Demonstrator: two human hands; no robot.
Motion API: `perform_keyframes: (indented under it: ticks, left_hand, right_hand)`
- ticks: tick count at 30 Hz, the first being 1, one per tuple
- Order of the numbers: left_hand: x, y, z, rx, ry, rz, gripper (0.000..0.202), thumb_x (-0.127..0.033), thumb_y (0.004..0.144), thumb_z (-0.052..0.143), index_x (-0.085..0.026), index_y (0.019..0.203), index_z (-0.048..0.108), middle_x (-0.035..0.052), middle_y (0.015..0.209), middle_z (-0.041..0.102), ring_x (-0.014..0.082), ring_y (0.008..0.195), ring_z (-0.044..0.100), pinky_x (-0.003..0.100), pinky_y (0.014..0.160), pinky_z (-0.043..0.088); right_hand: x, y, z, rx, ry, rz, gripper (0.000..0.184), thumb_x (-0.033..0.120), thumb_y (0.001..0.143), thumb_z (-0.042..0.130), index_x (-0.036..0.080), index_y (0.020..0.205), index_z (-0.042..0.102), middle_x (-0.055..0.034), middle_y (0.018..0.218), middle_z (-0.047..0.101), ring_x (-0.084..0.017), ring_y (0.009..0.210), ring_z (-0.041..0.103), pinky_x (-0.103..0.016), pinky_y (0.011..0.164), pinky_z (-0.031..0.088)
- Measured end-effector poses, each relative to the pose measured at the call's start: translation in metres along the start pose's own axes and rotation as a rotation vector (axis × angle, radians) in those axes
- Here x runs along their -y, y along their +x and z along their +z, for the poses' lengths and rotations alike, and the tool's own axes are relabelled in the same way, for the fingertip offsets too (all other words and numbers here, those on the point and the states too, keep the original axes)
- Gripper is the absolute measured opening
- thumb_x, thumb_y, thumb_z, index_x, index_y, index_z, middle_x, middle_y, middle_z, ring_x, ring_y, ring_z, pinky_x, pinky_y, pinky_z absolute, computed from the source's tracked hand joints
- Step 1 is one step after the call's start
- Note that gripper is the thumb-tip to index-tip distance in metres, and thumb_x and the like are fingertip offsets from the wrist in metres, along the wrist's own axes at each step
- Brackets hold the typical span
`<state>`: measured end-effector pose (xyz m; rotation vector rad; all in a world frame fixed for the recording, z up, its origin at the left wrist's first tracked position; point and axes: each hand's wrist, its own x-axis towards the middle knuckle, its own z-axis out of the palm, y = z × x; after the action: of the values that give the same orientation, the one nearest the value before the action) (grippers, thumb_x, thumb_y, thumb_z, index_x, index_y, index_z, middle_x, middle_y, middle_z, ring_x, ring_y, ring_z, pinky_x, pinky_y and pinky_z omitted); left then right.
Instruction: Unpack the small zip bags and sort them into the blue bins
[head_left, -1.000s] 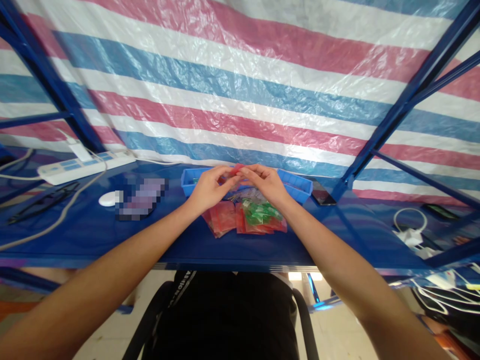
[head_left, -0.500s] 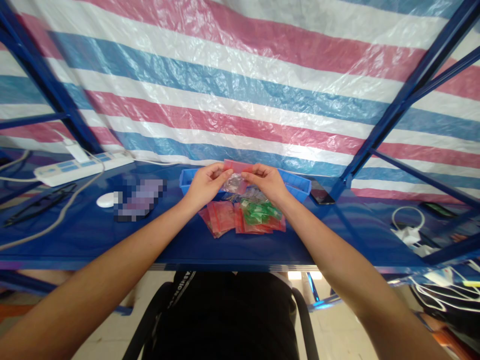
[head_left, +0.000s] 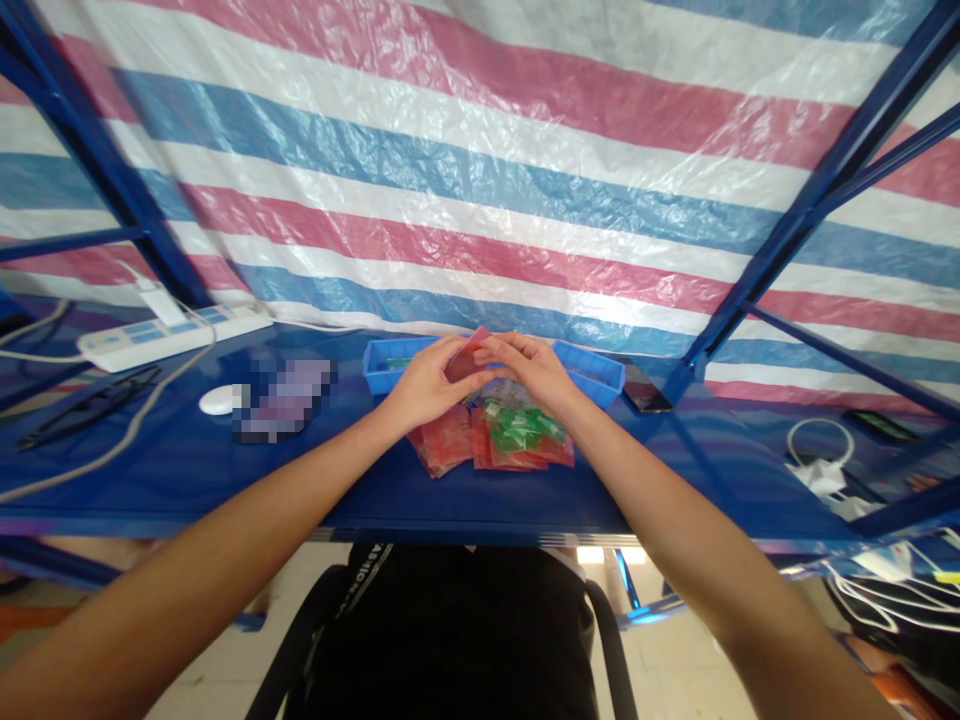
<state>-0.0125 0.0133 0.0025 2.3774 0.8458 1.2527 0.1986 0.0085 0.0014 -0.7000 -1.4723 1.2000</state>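
Holds a red plastic bag loosely between thumb and curled fingers of left hand; reaches its edge with right hand, cannot tell if pinching. Seems at handling this one bag, likely calling for a steady two-handed hold. Hovers beside blue tray, beyond flat red bags and green packets.

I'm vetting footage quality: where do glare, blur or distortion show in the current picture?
Head view: glare streaks the striped sheet; head view: the packet between left hand and right hand looks slightly blurred; head view: square blocks mask an item on the desk; head view: the posts splay outward, probably wide-lens distortion.
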Motion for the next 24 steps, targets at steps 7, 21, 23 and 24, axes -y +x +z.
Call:
perform_keyframes:
  ticks: [7,21,23,24]
  left_hand:
    - [0.014,0.002,-0.006,-0.124,-0.097,-0.169,0.043,-0.058,0.1,0.063,-0.019,0.111,0.078,0.0042,0.097,0.077,0.022,0.085,0.067,0.031,0.076,0.052]
    - [0.026,0.005,0.007,-0.055,-0.472,-0.207,0.066,-0.047,0.08,0.088,-0.02,0.135,0.065,0.0086,0.126,0.075,0.0261,0.106,0.074,0.04,0.095,0.061]
    - [0.028,0.005,0.008,-0.056,-0.52,-0.238,0.069,-0.047,0.077,0.09,-0.02,0.134,0.063,0.0092,0.123,0.077,0.0268,0.104,0.076,0.042,0.095,0.062]
    - [0.028,0.006,0.007,-0.06,-0.542,-0.255,0.069,-0.047,0.076,0.091,-0.019,0.133,0.063,0.0092,0.12,0.078,0.0268,0.101,0.077,0.042,0.093,0.062]
  right_hand:
    - [-0.002,0.005,-0.002,-0.179,-0.12,-0.074,0.053,0.066,0.077,0.085,0.025,0.108,0.072,-0.0044,0.102,0.079,-0.024,0.097,0.075,-0.036,0.081,0.066]
    - [-0.003,0.005,-0.007,-0.165,-0.063,-0.073,0.043,0.059,0.071,0.09,0.024,0.088,0.071,0.0001,0.086,0.073,-0.018,0.076,0.067,-0.034,0.07,0.064]
    - [-0.002,0.006,-0.009,-0.218,-0.004,-0.072,0.041,0.056,0.071,0.091,0.024,0.088,0.07,0.0002,0.087,0.073,-0.018,0.076,0.067,-0.035,0.07,0.064]
    - [-0.002,0.007,-0.01,-0.235,0.017,-0.067,0.041,0.054,0.071,0.091,0.024,0.088,0.07,0.0001,0.087,0.072,-0.018,0.076,0.067,-0.035,0.07,0.065]
